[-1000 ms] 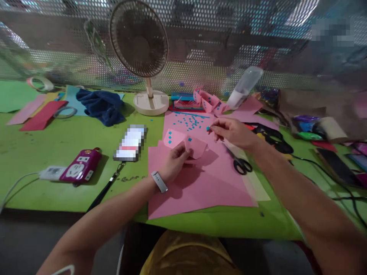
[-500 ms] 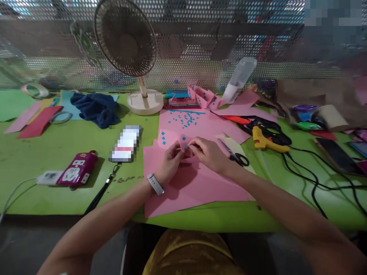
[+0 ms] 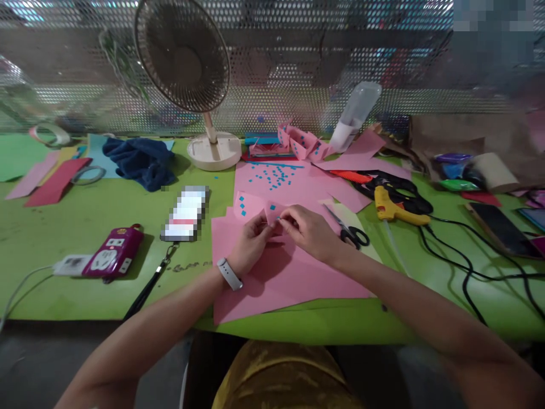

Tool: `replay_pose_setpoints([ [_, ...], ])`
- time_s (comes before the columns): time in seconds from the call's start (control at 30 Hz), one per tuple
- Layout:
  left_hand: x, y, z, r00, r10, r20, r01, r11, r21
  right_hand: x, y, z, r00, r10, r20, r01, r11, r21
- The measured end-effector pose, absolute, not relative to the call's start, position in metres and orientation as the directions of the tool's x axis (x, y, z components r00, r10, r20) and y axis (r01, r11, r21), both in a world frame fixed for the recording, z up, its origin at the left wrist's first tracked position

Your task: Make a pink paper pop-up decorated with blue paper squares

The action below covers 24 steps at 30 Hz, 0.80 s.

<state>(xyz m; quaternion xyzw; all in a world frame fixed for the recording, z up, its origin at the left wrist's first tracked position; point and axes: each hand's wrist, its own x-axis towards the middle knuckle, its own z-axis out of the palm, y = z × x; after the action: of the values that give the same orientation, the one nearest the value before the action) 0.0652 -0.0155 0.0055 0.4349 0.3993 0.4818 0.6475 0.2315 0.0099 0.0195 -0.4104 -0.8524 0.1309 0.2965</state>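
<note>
Fingertips (image 3: 284, 217) of the right hand (image 3: 313, 232) are closed on a tiny blue piece (image 3: 279, 218), held against or just over a folded pink paper (image 3: 255, 203); whether the two are touching cannot be told. The folded paper is gripped between the thumb and fingers of the left hand (image 3: 251, 243), above a larger pink sheet (image 3: 298, 278) spread close to the near edge of the table (image 3: 340, 329).

The blue piece may be skewed or dropped, being so small that it is mostly masked by the fingers. The folded paper could be creased if it is squeezed too hard, since it looks thin and is seen to be held at one place only. Loose blue bits (image 3: 279, 176), strewn toward the table's far edge, could be scattered if air is blown across them by the fan (image 3: 183, 62); whether it is running cannot be told. Scissors (image 3: 355, 236), lying just beyond the right wrist, could be nudged by a sideways swing, and a yellow glue gun (image 3: 395, 213), farther toward the table's right edge, could be tugged by its cord.

Both hands are brought almost together, backs up, fingers curled. The forearms are angled inward over the near edge, the left wrist ringed by a pale band (image 3: 230, 274).
</note>
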Motion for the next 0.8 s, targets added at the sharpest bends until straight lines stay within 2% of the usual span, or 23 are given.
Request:
replay_pose_setpoints([
  [0.37,0.065,-0.016,0.007,0.202,0.972,-0.119,-0.286,0.175,0.942,0.233,0.009,0.023,-0.484,0.762,0.431,0.592,0.648,-0.479],
  [0.8,0.064,-0.017,0.009,0.193,0.967,-0.166,-0.279,0.216,0.936,0.235,0.001,0.029,-0.512,0.738,0.439,0.696,0.656,-0.291],
])
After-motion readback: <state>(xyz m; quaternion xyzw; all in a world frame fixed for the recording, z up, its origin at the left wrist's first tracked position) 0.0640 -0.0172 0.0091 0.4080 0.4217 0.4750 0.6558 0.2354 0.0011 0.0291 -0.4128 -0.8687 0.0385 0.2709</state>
